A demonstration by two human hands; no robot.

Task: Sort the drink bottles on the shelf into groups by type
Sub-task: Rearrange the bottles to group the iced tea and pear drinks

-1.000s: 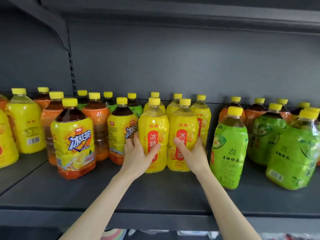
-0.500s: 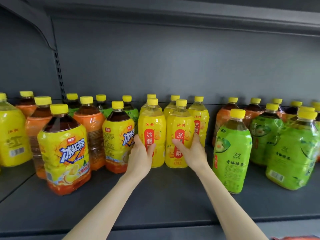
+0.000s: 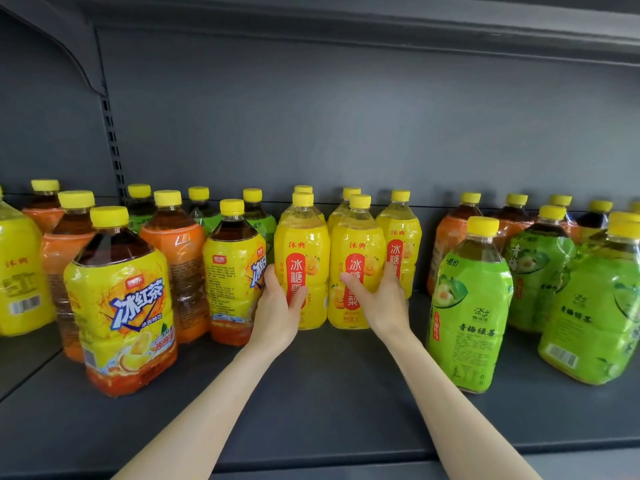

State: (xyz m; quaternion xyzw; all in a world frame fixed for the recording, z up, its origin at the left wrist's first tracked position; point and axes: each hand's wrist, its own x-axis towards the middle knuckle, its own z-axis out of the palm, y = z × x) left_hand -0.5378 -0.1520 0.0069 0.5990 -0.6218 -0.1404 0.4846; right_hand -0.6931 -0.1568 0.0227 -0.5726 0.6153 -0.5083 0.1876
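Soft, fairly bright light falls from the near side. White glare streaks sit on the shiny wrap of the near green bottle (image 3: 471,306). Faint bottle shadows lie on the far back panel (image 3: 346,116). The centre is sharp, while wide-angle distortion tilts bottles outward at the left and right edges.

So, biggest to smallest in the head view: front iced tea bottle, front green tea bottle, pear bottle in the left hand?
1. Tie: front iced tea bottle and front green tea bottle look alike.
2. pear bottle in the left hand: smallest-looking, but it stands farther back.
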